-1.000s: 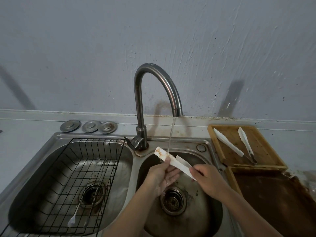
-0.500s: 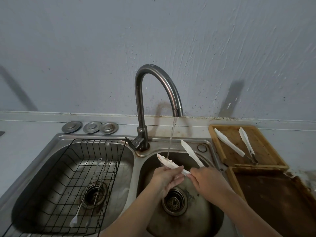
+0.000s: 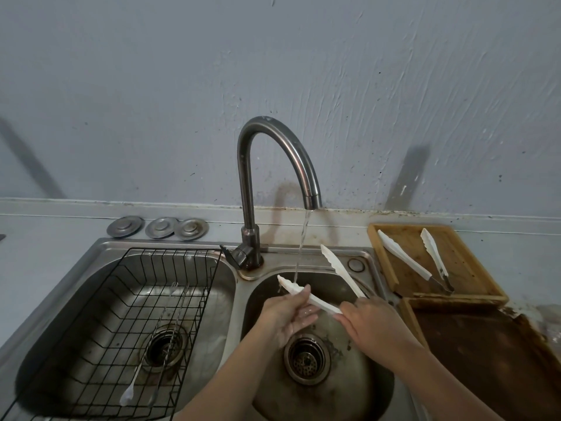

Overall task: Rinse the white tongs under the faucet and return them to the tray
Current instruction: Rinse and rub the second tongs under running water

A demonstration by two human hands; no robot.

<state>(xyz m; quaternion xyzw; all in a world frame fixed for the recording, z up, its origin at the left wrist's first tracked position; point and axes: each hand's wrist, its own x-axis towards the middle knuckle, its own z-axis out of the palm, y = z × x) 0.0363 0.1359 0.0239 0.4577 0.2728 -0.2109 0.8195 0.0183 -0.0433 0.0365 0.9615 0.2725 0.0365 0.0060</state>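
White tongs [image 3: 340, 270] are spread open over the right sink basin [image 3: 340, 399]. My right hand [image 3: 372, 322] grips their hinge end. My left hand [image 3: 288, 314] holds the lower arm, whose tip lies in the stream of water running from the curved steel faucet [image 3: 274, 132]. The upper arm points up and away from the water. A wooden tray [image 3: 482, 284] sits on the counter to the right, with a second pair of white tongs [image 3: 406, 259] lying open in it.
The left basin holds a black wire rack [image 3: 127, 299] with a long thin utensil [image 3: 142, 372] in it. Three metal drain covers [image 3: 158, 227] lie behind it. A dark wooden tray [image 3: 485, 360] sits in front of the lighter one.
The tongs have sprung wider open, the upper arm now pointing up to the right. The lower arm's tip has dropped a little under the stream. Both hands stay over the right basin.
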